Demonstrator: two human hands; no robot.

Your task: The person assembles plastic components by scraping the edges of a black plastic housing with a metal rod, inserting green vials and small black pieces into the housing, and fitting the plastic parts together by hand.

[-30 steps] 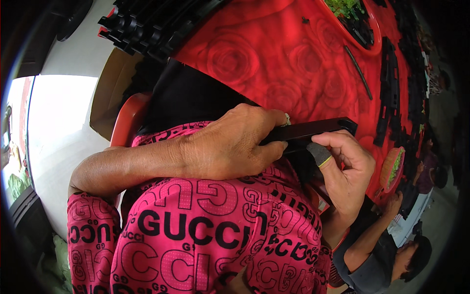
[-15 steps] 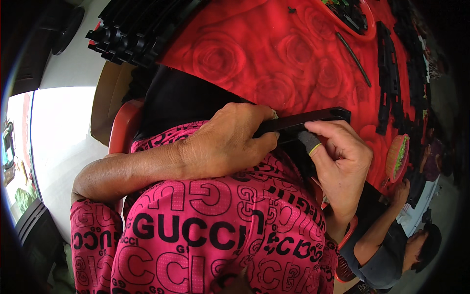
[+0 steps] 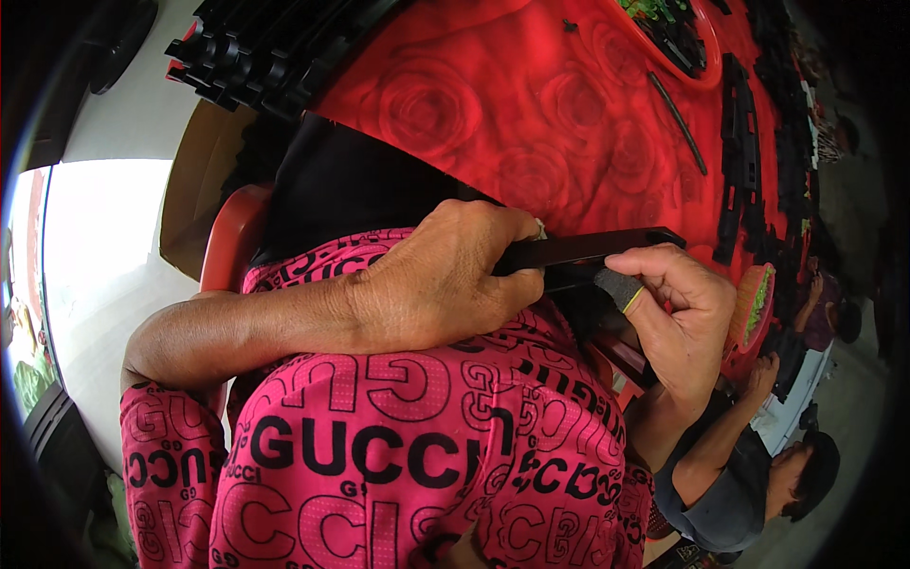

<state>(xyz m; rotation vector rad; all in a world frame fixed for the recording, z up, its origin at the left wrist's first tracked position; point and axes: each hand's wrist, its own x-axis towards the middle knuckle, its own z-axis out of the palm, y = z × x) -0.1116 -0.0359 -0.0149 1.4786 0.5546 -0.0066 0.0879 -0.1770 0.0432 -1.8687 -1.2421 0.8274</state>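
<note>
A long black plastic strip [image 3: 592,248] lies across my lap, between my hands, near the red table's edge. Around its left end, my left hand [image 3: 460,275] is closed, thumb below and fingers above. Toward the right end, my right hand [image 3: 682,308] pinches the strip's near side between bent index finger and thumb. A grey sleeve with a yellow edge covers that thumb [image 3: 621,287]. The strip's underside and the fingertips of my left hand are partly hidden.
A red rose-patterned cloth [image 3: 427,114] covers the table. Black strips [image 3: 275,57] are stacked far left; more black bars [image 3: 739,161] lie right. A thin dark rod [image 3: 679,123] rests near a red basin [image 3: 716,52]. A red basket [image 3: 741,318] holds green pieces. Co-workers sit right.
My right hand has moved slightly right and down along the strip, and the strip's right end sits a little lower. My left hand keeps its hold.
</note>
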